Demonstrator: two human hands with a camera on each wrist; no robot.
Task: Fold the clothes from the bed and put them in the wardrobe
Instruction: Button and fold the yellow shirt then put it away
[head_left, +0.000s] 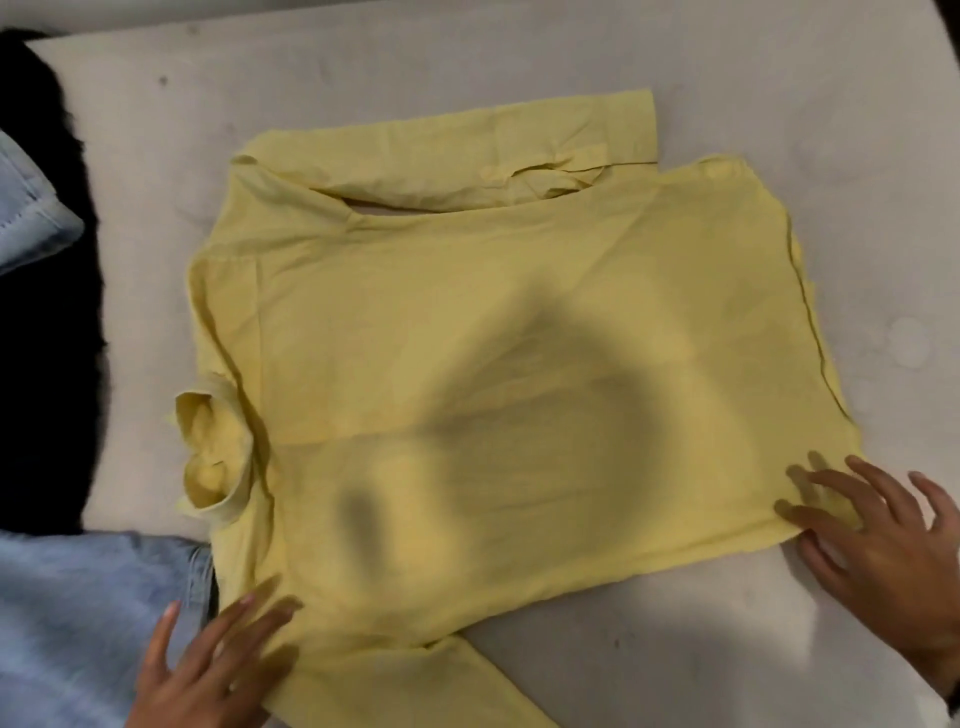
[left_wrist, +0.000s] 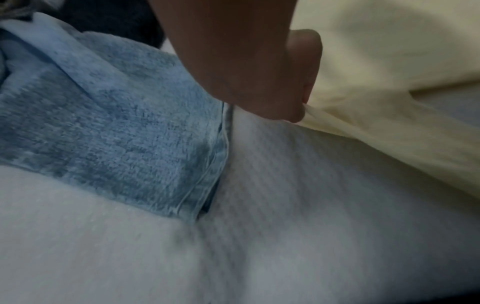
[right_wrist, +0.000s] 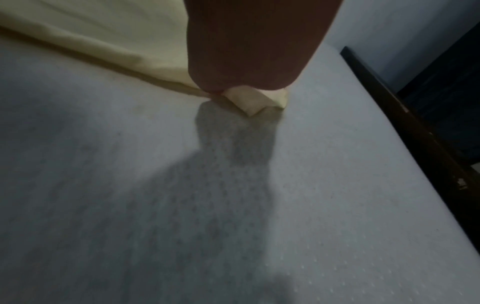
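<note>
While hands (head_left: 218, 670) (head_left: 883, 540) press — shirt (head_left: 493, 322) flat.

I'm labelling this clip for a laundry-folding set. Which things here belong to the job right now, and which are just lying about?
In the job:
- yellow shirt
- left hand, on its near edge
- right hand, on its hem corner

Lying about:
- blue denim garment
- black furry item
- mattress

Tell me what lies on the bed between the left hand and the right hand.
The near edge of the yellow cotton shirt runs from left hand to right hand; nearer, bare white mattress. Head view shows this.
</note>
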